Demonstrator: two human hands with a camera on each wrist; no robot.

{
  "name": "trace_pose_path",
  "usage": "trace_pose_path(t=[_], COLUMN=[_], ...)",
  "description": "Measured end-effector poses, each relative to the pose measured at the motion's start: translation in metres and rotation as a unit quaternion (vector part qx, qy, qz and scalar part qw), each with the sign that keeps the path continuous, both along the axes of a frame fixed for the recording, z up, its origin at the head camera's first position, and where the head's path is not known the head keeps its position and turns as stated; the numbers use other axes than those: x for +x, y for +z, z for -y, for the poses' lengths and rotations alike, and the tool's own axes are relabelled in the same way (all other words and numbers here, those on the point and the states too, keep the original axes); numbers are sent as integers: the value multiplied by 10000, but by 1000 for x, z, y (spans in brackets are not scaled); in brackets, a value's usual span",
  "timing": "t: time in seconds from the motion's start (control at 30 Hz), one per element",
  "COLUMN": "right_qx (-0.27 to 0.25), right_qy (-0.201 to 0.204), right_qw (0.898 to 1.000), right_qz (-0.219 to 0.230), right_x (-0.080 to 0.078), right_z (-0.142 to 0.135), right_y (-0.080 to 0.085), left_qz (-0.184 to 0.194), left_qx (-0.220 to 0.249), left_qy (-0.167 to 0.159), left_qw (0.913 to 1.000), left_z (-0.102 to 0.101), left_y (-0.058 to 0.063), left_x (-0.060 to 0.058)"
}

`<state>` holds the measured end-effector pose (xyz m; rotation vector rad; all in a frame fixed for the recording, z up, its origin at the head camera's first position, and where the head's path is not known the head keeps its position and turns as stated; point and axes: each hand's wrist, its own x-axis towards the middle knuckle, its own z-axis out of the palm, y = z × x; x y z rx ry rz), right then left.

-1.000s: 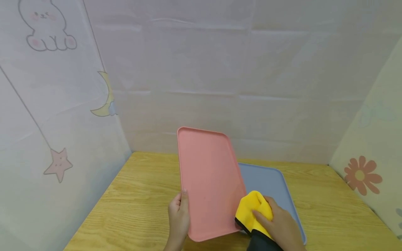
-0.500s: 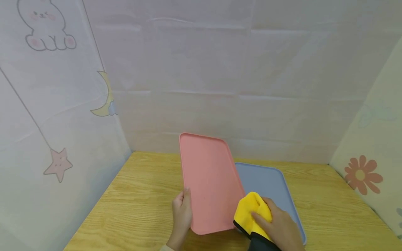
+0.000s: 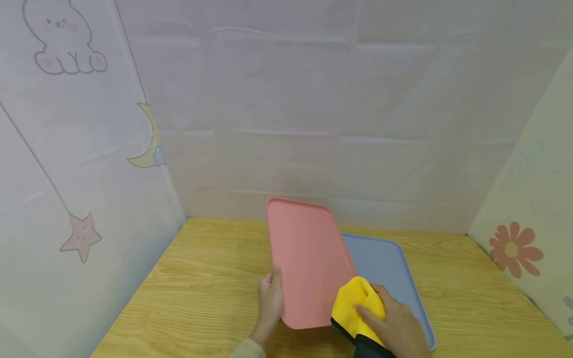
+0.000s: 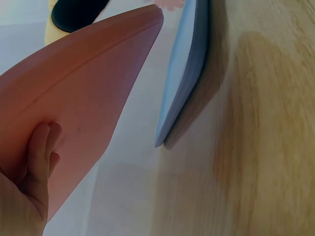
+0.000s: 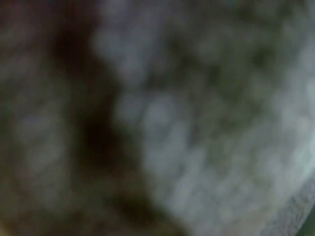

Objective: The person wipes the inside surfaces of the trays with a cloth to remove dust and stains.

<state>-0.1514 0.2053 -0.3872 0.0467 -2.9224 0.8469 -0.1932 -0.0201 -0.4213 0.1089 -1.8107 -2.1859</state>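
A pink rectangular tray (image 3: 309,258) is held tilted up off the table by my left hand (image 3: 270,298), which grips its left edge with the thumb on the front face. In the left wrist view, that hand's fingers (image 4: 39,147) lie against the underside of the pink tray (image 4: 83,93). My right hand (image 3: 398,320) pinches a bunched yellow cloth (image 3: 355,303) with a black border at the tray's lower right edge. The right wrist view is a dark blur with grey, fuzzy material close to the lens.
Behind the pink tray, a blue-grey tray (image 3: 380,263) lies on the wooden table (image 3: 192,288), partly covered in the head view. A pale sheet wall (image 3: 277,99) stands along the table's back, with printed sheets at both sides.
The left hand and pink tray have moved right and the tray's top edge has come lower. My right hand has shifted slightly left with the yellow cloth still in its grip.
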Motion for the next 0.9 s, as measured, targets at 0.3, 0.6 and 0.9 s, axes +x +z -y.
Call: trace_pose_path(t=[0.3,0.6,0.9], right_qx=[3,-8,-10], right_qy=[23,-3,-27], right_qw=[9999,9999,10000], right_qz=[-99,-112,-55], right_x=[0,-1,-1], right_z=[1,1,2], right_y=[-1,-2,-2], left_qz=[286,246,237], left_qx=[135,137,-52], left_qy=[-327,-320,-545], left_qw=[9990,9991,9982], left_z=[-10,-21,-26], left_y=[-12,-23,-2], left_x=[-11,-19,-8])
